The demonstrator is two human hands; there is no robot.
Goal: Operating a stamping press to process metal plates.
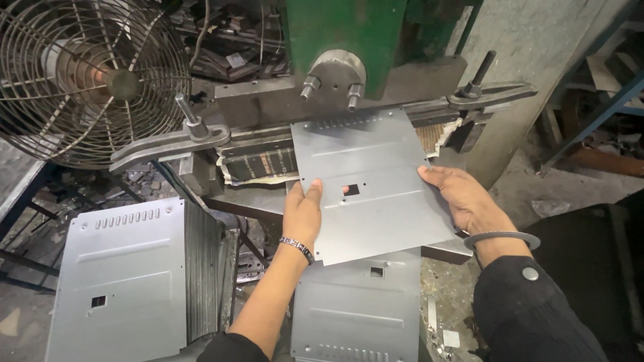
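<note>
Nearest you, a second grey panel (359,312) lies flat under the one you hold. Your left hand (303,213) and right hand (463,200) each pinch a side edge of the grey sheet-metal panel (376,181), its far edge under the green press (349,33). If either pinch slips, the sheet could go in skewed, or its thin edge cut your fingers.

Light is dim and diffuse, coming from above; soft sheen on the grey metal sheet (372,181), no hard glare; corners and lower right fall into deep shadow, dark sleeve nearly lost; centre sharp, wire fan (87,80) slightly soft; wide-angle bend visible at the edges; mild grain in shadows.
</note>
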